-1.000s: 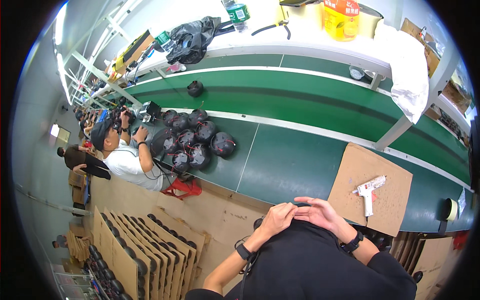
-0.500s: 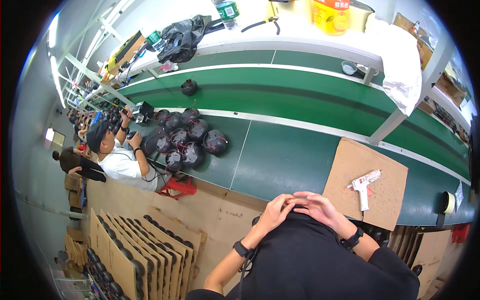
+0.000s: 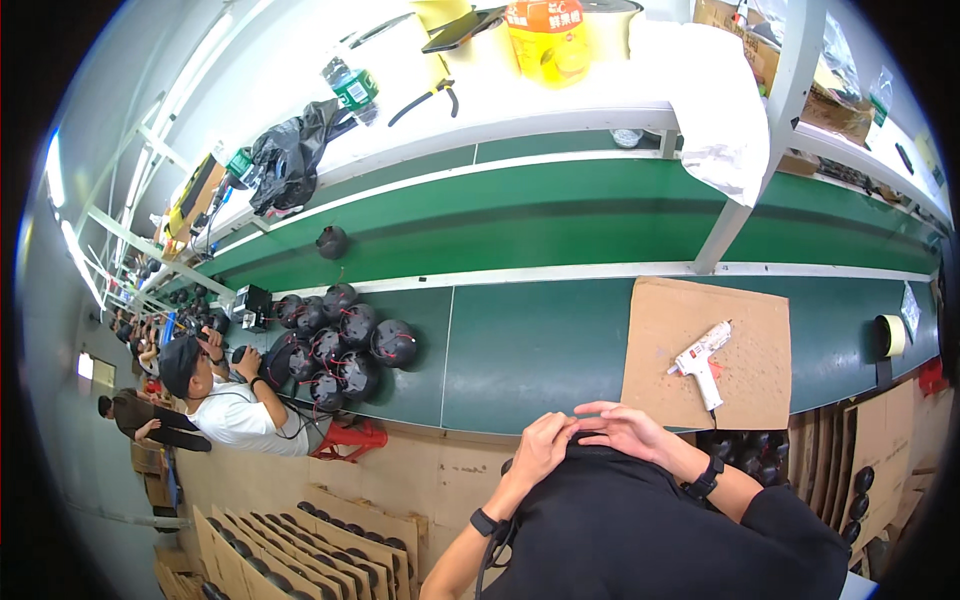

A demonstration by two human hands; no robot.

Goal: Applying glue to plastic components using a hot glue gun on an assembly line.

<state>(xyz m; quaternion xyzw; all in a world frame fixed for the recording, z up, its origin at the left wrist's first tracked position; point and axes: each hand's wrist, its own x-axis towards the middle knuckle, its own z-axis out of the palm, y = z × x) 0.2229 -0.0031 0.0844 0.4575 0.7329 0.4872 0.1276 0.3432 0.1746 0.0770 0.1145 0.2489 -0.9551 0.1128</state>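
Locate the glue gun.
In the head view, the glue gun lies right of centre on the cardboard atop the green bench, beyond the right hand.

Crumpled black bag, red stool, yellow packet

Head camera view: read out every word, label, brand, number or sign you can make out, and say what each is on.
Orange-and-yellow package: large printed characters near the top, which I won't copy out.
Clear bottle's green label: pale print, too small to read.
White glue gun: small marking on its body, too small to read.
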